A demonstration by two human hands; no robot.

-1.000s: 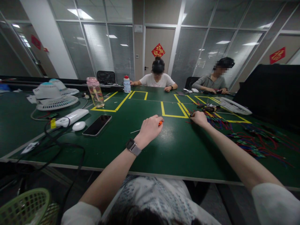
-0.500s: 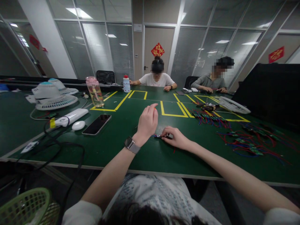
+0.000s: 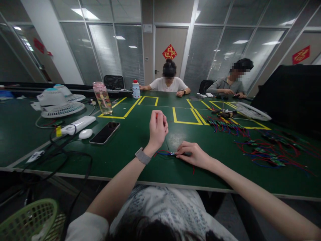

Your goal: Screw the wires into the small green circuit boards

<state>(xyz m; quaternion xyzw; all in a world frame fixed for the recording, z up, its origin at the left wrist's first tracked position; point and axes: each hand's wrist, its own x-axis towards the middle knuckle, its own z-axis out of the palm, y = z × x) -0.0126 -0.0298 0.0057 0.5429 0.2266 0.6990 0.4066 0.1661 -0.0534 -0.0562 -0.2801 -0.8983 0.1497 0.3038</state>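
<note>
My left hand (image 3: 157, 130) is raised above the green table (image 3: 140, 147), fingers curled round a small tool with an orange-red handle (image 3: 156, 115) that pokes out at the top. A grey watch sits on that wrist. My right hand (image 3: 192, 154) rests on the table just right of it, fingers pinched on a small wired part (image 3: 173, 154) with red and blue leads lying flat on the green surface.
Piles of red and blue wired parts (image 3: 265, 152) lie at the right. A phone (image 3: 104, 132), a mouse (image 3: 85, 134), a power strip, fans (image 3: 59, 103) and a bottle (image 3: 102, 98) stand at the left. Two people sit at the far side. A green basket (image 3: 27, 221) is below left.
My right hand came back from the pile at the right with a wired part and set it down near me. My left hand lifted and turned the tool upright.
</note>
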